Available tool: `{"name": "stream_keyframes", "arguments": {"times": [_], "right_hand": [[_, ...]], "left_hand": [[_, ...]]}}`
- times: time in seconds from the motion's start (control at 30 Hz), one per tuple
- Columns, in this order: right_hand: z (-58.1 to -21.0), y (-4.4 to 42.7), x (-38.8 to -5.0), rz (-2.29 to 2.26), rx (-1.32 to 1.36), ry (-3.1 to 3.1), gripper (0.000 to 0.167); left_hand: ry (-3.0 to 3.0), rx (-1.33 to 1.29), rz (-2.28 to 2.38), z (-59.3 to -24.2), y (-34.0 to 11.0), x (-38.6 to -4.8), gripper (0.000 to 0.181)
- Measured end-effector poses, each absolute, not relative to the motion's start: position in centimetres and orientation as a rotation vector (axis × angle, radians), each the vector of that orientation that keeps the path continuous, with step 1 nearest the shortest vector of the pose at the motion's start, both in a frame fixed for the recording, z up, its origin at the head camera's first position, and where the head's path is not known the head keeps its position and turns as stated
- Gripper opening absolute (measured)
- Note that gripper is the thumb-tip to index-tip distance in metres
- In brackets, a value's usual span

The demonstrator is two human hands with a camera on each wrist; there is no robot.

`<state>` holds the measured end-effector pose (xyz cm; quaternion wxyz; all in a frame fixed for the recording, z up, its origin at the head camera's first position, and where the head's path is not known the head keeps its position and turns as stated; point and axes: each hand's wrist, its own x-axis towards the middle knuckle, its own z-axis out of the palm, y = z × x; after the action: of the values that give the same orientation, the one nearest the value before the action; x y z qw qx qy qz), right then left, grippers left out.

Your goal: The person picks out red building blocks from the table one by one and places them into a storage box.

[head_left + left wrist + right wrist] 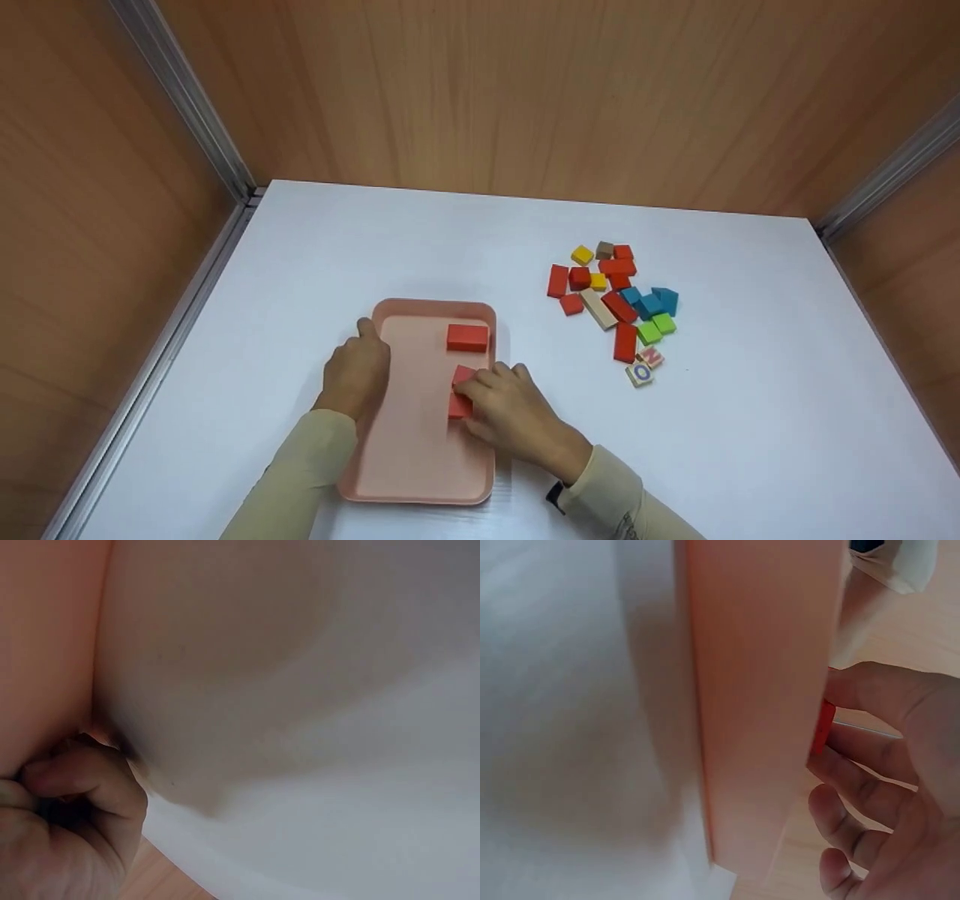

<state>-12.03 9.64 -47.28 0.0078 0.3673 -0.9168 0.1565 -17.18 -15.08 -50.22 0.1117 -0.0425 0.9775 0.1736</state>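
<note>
A pink tray (416, 465) lies on the white table. My left hand (355, 376) grips its left rim; in the left wrist view the fingers (97, 784) are curled at the tray's edge. Over the tray's right side, my right hand (517, 416) pinches a red block (460, 406) between thumb and fingers. Another red block (463, 373) sits just behind it, partly covered by the fingertips. Farther back in the tray lies a red rectangular block (467, 338). From the right wrist, only a sliver of the red block (823, 729) shows beyond the tray wall.
Right of the tray, loose blocks lie in a cluster: several red ones (625, 342), yellow (582, 255), blue (665, 300) and green (649, 332) ones, a plain wooden bar (598, 309) and a letter block (640, 373). Wooden panels (487, 97) wall the table.
</note>
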Motion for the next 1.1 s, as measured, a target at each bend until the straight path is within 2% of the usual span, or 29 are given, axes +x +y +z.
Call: {"name": "stream_keyframes", "arguments": {"times": [0.53,0.77,0.97,1.1], "right_hand": [[-49.0,8.9,-11.7,0.382,1.122,-2.942,0.034],[-49.0,8.9,-11.7,0.380,1.134,-2.959,0.037],[-48.6,9.3,-12.0,0.455,1.156,-2.916,0.039],[-48.0,10.0,-12.7,0.522,1.178,-2.803,0.034]], "left_hand": [[2.871,-0.099,0.505,-50.1,-15.1,-17.2,0.023],[2.868,-0.043,0.410,-50.1,-15.2,-17.3,0.032],[2.849,-0.089,0.472,-50.1,-15.1,-17.2,0.024],[2.858,-0.100,0.497,-50.1,-15.1,-17.3,0.024]]}}
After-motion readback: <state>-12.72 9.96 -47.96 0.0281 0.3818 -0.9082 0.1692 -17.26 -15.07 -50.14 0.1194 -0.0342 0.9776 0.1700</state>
